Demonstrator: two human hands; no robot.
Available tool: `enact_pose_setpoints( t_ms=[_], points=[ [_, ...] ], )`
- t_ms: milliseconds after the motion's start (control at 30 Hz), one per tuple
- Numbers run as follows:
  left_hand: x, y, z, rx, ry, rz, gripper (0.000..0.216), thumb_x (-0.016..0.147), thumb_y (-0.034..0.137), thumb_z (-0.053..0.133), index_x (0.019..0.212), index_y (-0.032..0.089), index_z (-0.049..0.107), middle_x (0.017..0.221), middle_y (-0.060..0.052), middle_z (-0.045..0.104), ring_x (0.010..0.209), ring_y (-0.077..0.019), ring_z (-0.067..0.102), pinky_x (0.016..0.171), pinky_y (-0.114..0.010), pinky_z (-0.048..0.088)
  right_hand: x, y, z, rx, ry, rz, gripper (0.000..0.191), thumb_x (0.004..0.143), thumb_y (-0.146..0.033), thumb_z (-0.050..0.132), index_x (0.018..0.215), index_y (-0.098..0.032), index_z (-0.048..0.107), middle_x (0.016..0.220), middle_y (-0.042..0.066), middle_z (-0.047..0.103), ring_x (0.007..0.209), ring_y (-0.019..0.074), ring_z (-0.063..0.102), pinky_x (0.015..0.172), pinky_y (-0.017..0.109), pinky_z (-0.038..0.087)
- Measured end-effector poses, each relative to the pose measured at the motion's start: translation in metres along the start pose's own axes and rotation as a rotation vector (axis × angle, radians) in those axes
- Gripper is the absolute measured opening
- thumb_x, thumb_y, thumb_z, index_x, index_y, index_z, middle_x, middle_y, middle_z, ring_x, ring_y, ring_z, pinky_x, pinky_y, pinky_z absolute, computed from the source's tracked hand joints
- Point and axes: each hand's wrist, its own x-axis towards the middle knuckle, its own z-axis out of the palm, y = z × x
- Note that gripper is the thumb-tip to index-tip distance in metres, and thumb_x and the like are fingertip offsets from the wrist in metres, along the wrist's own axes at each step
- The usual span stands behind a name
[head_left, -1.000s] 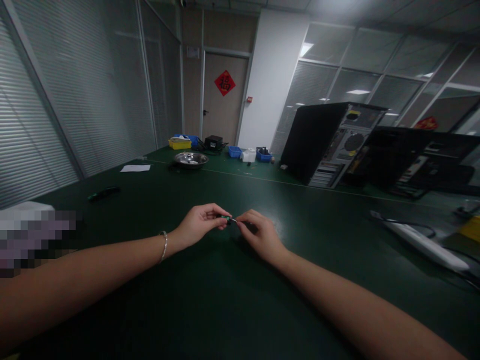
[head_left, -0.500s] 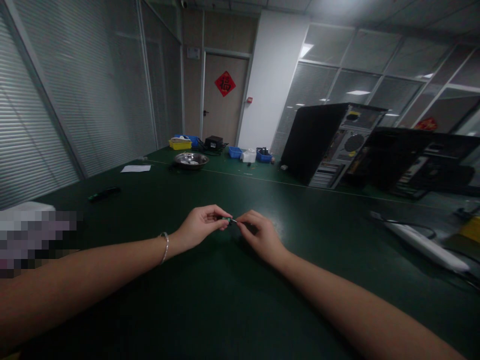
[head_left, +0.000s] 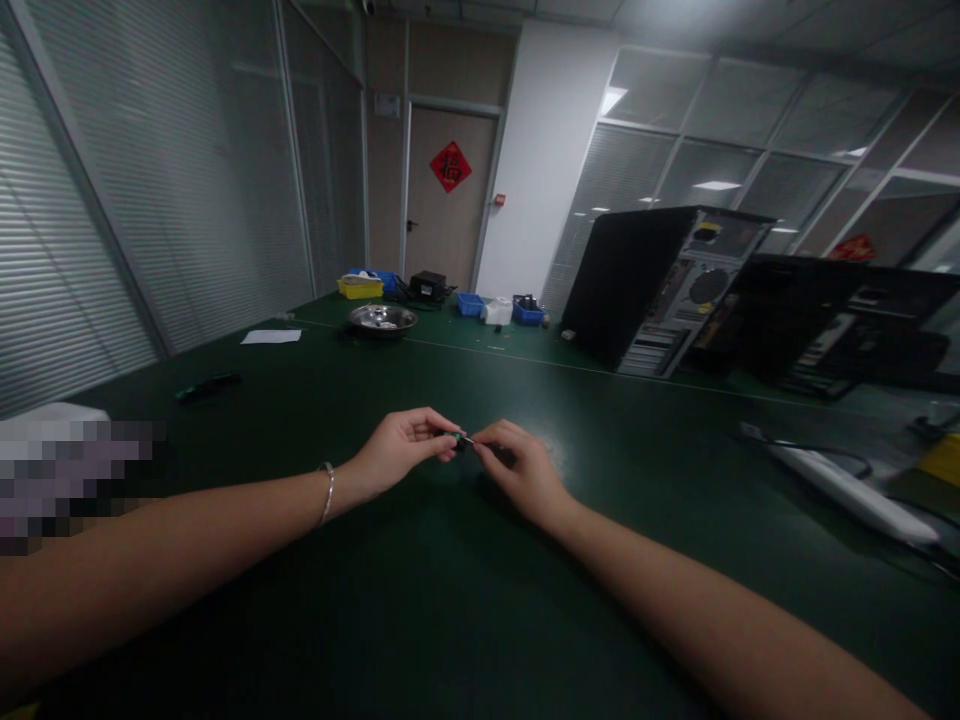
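Note:
Both hands meet over the middle of a dark green table (head_left: 420, 620). My left hand (head_left: 401, 450), with a silver bracelet on its wrist, pinches a small green and black tool handle (head_left: 452, 438) between thumb and fingers. My right hand (head_left: 517, 465) pinches the thin metal tip sticking out of that handle; the fingertips of the two hands nearly touch. What the tip is exactly is too small to make out.
A dark green tool (head_left: 208, 386) and a white paper (head_left: 270, 337) lie at the left. A metal bowl (head_left: 382, 319), yellow and blue bins sit at the back. Black computer cases (head_left: 660, 285) stand at the right, a white power strip (head_left: 851, 492) nearer.
Almost nothing: both hands stay pinched on the small tool, with only slight finger shifts.

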Motion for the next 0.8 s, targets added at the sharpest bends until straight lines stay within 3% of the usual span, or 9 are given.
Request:
enact_pose_setpoints(
  t_ms=[567,667,800],
  points=[
    [0.0037,-0.0002,-0.0052,0.162,-0.015,0.023,0.016,0.083,0.021,0.059,0.097,0.013,0.061,0.089,-0.005,0.063,0.074,-0.0145,0.058,0.07,-0.03,0.048,0.0003,0.0037,0.0011,-0.011,0.016,0.028,0.015,0.089,-0.022,0.053,0.093,-0.021,0.067,0.085,0.004,0.063,0.077,0.0156,0.058,0.069,0.027,0.046],
    [0.0034,0.0007,-0.0071,0.307,-0.083,0.053,0.015,0.086,0.024,0.055,0.098,0.015,0.06,0.091,-0.004,0.061,0.08,-0.016,0.057,0.072,-0.03,0.047,0.0011,0.0028,-0.0007,-0.014,0.042,0.075,0.015,0.089,-0.023,0.053,0.092,-0.021,0.068,0.085,0.004,0.064,0.076,0.0153,0.058,0.069,0.027,0.045],
    [-0.0002,0.0044,-0.0056,0.687,-0.253,0.111,0.016,0.089,0.029,0.052,0.097,0.02,0.062,0.089,-0.003,0.057,0.082,-0.0178,0.055,0.073,-0.03,0.044,0.0015,0.0014,-0.002,-0.012,0.038,0.098,0.016,0.089,-0.024,0.053,0.092,-0.021,0.068,0.086,0.004,0.064,0.077,0.0153,0.057,0.069,0.027,0.046]
  ],
)
